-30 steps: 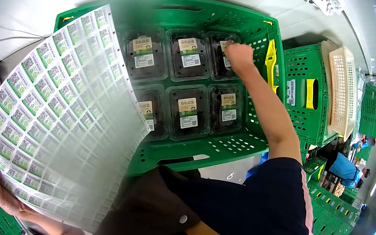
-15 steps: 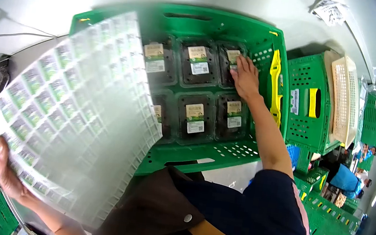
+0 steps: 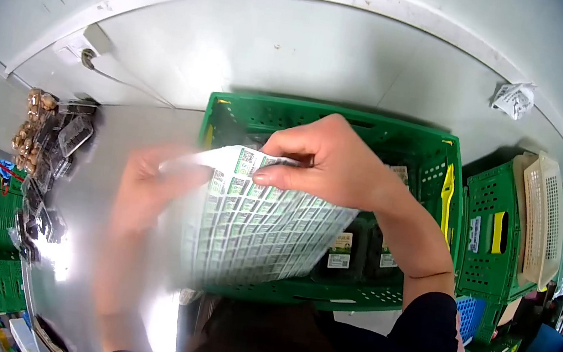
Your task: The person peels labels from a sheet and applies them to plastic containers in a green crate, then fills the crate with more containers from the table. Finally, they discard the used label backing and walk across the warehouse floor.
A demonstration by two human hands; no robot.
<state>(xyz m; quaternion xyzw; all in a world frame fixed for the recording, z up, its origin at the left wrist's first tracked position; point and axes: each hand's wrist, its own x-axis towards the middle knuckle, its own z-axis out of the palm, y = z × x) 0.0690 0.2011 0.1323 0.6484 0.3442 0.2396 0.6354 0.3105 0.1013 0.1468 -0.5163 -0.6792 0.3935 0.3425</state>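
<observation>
**Picking a label off the sheet**

Your right hand (image 3: 330, 165) is closed in a narrow pinch, thumb and forefinger nipped together on the top edge of the label sheet (image 3: 259, 234). The other fingers are curled loosely above it. Your left hand (image 3: 143, 185) is at the sheet's 9 o'clock side and too blurred to read. It seems to bear the sheet, but I cannot tell how its fingers stand.

The sheet hangs in mid-air at the centre of your view, above the near half of the green crate (image 3: 434, 161) and hiding most of the labelled punnets (image 3: 340, 245) inside.

This looks like the peel itself. It calls for a steady sheet and a clean lift of one label only — not its neighbours.

Watch the crate's near rim just below the sheet and the yellow handle (image 3: 446, 196) at 3 o'clock. More crates (image 3: 487, 226) crowd that side. The open room lies at 8 o'clock, over the bare grey table (image 3: 116, 124) — the loose packs (image 3: 45, 143) at 9 o'clock are well apart.
</observation>
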